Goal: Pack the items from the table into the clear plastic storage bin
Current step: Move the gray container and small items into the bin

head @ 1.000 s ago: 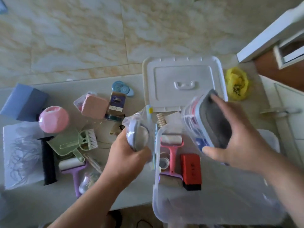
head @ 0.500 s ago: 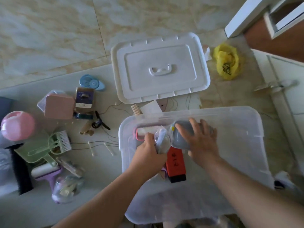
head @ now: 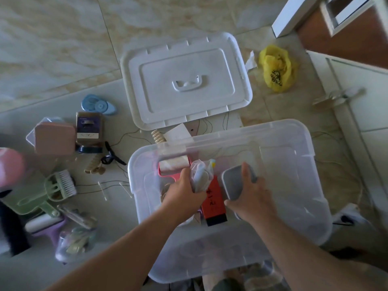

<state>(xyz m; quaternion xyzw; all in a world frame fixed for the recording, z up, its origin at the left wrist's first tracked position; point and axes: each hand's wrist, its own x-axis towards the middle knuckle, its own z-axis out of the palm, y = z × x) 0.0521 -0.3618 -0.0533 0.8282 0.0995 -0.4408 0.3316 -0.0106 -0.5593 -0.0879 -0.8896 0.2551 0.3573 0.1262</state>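
Note:
The clear plastic storage bin [head: 294,131] stands open at the lower right. Both hands are inside it. My left hand [head: 184,194] grips a small clear plastic bag [head: 201,175] with pale items in it. My right hand [head: 252,198] holds a flat grey-lidded case [head: 233,181] low in the bin. Under the hands lie a pink lint roller [head: 174,164] and a red box [head: 214,204]. On the table to the left remain a pink square box [head: 54,139], a brown jar [head: 89,129], a green brush and dustpan [head: 46,192] and a purple lint roller [head: 46,227].
The bin's white lid [head: 186,80] lies just beyond the bin. A blue tape dispenser [head: 98,105], a black clip [head: 111,156], a bagged bundle [head: 75,242] and thin wires are scattered on the table. A yellow bag [head: 277,68] sits on the floor at the right.
Both hands came down from above the table into the bin with the bag and the grey case. Over the last half second the case has sunk lower to the right of the red box.

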